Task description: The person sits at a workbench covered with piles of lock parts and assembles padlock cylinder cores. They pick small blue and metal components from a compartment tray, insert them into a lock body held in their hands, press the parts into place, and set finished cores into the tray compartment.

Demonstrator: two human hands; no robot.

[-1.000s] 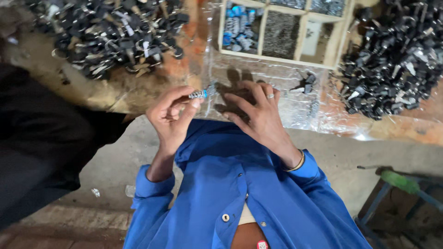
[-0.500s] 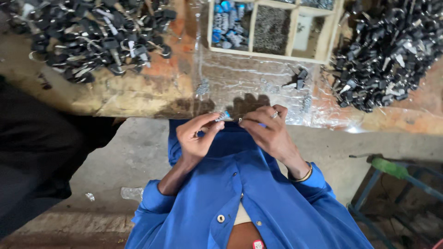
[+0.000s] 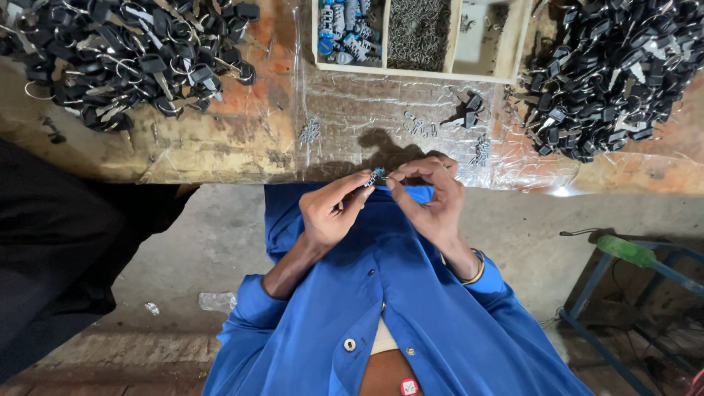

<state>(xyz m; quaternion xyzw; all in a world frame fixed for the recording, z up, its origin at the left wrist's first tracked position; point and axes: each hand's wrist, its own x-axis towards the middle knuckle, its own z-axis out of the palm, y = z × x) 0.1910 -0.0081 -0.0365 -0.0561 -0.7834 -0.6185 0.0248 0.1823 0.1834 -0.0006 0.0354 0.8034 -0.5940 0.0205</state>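
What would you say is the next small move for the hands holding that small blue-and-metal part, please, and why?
Probably the right hand should press in whatever it pinches against the small blue-and-metal part held in the left hand; the fingertips already meet at it, over the edge of the plastic-covered wooden bench.

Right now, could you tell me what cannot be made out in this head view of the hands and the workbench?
- Small blue and metal part: pinched between left hand and right hand; too small, and the fingertips cover it.
- Wooden tray: its far end is cut off by the top edge.
- Fine grey pieces in its middle compartment: too small to identify.
- Piles of black-headed keys, left and right: run past the frame edges.
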